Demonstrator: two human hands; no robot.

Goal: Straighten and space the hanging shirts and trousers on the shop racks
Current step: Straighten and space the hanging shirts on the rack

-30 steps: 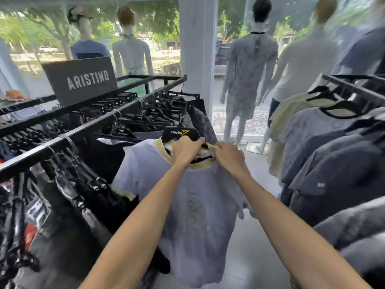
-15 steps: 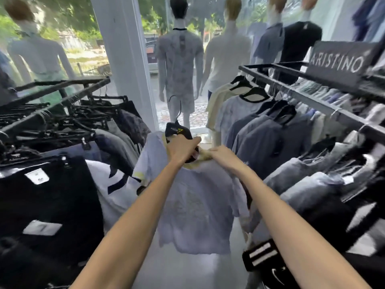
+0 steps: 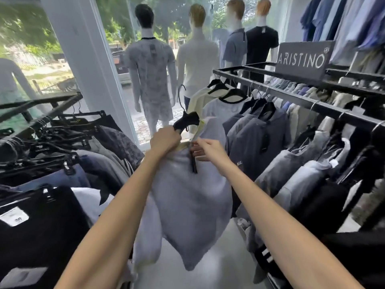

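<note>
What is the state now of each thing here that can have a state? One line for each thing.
Pale lilac T-shirt with yellow collar trim: off the racks, hanging from the held hanger.
Black plastic hanger: tilted, its hook free of any rail.
Left hand: grips the hanger.
Right hand: pinches the T-shirt's collar.
Right black metal rack: hung with shirts.
Left black metal rack: hung with trousers.

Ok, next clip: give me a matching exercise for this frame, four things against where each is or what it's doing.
1. left hand
2. right hand
3. ARISTINO sign
4. black hanger

A. stands on top of the right rack
B. pinches the pale T-shirt at its collar
C. held in the air, hook on no rail
D. grips the hanger

Pairs: 1-D, 2-B, 3-A, 4-C
</note>
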